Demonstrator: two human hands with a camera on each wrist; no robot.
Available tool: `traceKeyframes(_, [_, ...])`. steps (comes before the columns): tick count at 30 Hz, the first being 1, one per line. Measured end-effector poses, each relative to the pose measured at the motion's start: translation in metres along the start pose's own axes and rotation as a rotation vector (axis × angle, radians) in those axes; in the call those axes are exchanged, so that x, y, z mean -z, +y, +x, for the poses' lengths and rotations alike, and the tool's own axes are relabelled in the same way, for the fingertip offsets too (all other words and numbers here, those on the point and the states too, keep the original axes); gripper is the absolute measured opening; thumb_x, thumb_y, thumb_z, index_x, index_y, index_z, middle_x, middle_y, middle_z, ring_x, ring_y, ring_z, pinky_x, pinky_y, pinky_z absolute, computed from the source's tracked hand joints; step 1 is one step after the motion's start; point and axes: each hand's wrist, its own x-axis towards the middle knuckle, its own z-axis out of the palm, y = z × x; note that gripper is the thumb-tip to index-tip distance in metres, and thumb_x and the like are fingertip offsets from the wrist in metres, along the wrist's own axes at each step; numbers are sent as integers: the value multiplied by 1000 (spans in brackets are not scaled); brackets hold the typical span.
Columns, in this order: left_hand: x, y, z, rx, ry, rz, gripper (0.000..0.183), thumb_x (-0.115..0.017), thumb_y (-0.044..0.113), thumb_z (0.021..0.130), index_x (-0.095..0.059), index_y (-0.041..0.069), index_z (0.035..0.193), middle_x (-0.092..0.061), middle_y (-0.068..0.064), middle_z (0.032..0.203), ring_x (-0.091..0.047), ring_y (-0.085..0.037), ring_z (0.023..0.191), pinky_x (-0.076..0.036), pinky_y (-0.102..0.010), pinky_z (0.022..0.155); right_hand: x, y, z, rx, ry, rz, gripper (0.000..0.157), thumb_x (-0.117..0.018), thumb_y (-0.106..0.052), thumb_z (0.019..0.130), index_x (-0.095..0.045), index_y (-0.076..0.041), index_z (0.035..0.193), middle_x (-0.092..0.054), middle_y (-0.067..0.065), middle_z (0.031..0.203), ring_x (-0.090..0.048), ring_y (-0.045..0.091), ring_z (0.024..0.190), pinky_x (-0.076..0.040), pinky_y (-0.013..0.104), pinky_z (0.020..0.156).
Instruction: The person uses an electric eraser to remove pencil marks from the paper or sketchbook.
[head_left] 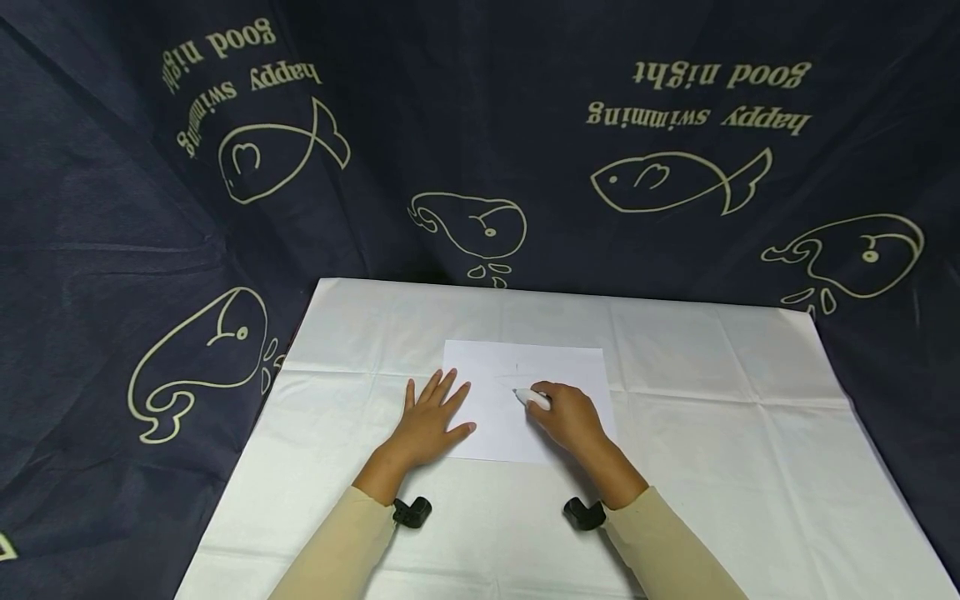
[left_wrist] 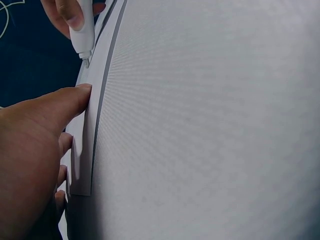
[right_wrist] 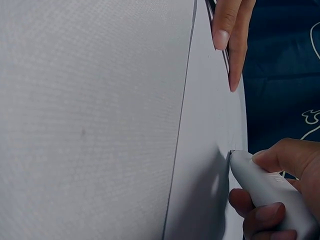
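Note:
A white sheet of paper lies on a white cloth-covered table. My left hand rests on its left edge with spread, straight fingers. Over the right half, my right hand grips a thick white pen with a narrow dark tip. That tip touches or hovers just above the paper near its middle; which one, I cannot tell. Faint thin lines show on the sheet above it. In the right wrist view, thumb and fingers curl round the pen's fat barrel.
The creased white tablecloth spreads around the paper. Dark blue fabric with fish drawings and lettering hangs behind the table and down its left side. Small black cameras sit at both wrists, beside beige sleeves.

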Motion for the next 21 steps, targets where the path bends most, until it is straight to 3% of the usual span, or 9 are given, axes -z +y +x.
traceKeyframes(21, [1, 1, -1, -7, 8, -7, 69, -52, 51, 102, -34, 18, 159, -16, -11, 171, -7, -36, 159, 2, -72, 120, -1, -1, 1, -8, -1, -19, 33, -72, -25, 90, -74, -9, 119, -77, 16, 106, -68, 27, 86, -53, 45, 76])
